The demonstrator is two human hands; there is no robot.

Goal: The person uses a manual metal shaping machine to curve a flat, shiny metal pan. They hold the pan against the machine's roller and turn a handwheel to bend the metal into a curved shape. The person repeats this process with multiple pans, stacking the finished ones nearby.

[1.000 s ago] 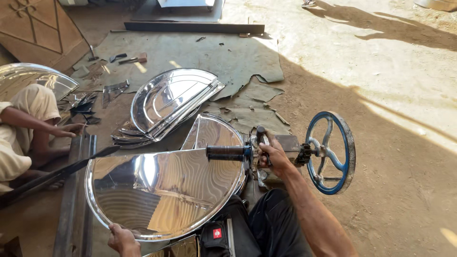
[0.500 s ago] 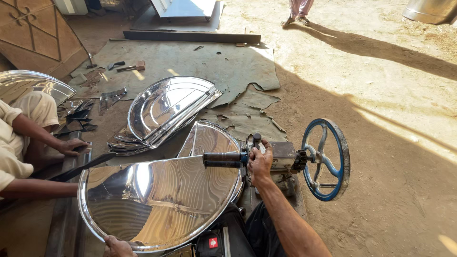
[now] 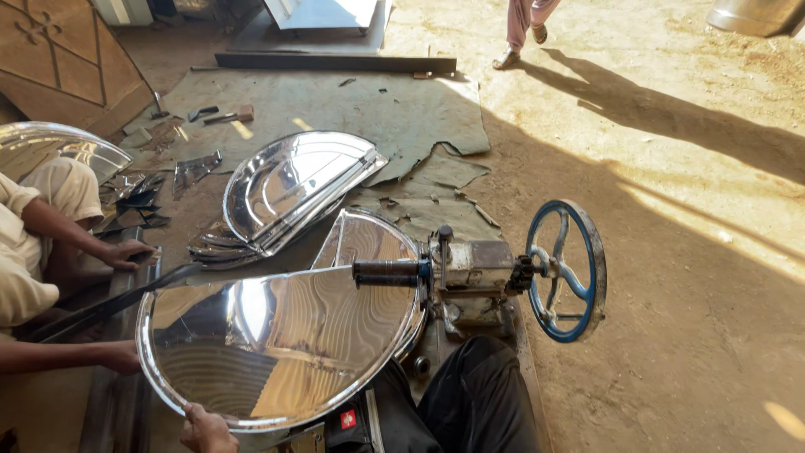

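A shiny half-round steel sheet (image 3: 277, 344) lies flat in front of me, its rim fed into a small grey machine (image 3: 474, 273) with a black handle (image 3: 386, 273) and a blue handwheel (image 3: 566, 270). My left hand (image 3: 205, 428) grips the sheet's near rim at the bottom of the view. My right hand is out of sight; the black handle stands free. A co-worker's hand (image 3: 126, 358) holds the sheet's left edge, and their other hand (image 3: 127, 252) rests on a steel bar at the left.
A stack of formed half-round steel pieces (image 3: 293, 189) lies behind the machine on a grey mat (image 3: 377, 117), with metal scraps (image 3: 151, 197) at the left. A steel beam (image 3: 335, 63) lies at the back. A person's legs (image 3: 524, 25) stand on sandy ground far off.
My right hand has left the machine's handle and gone out of view. The co-worker's lower hand has come to the sheet's left edge. The view has shifted back a little.
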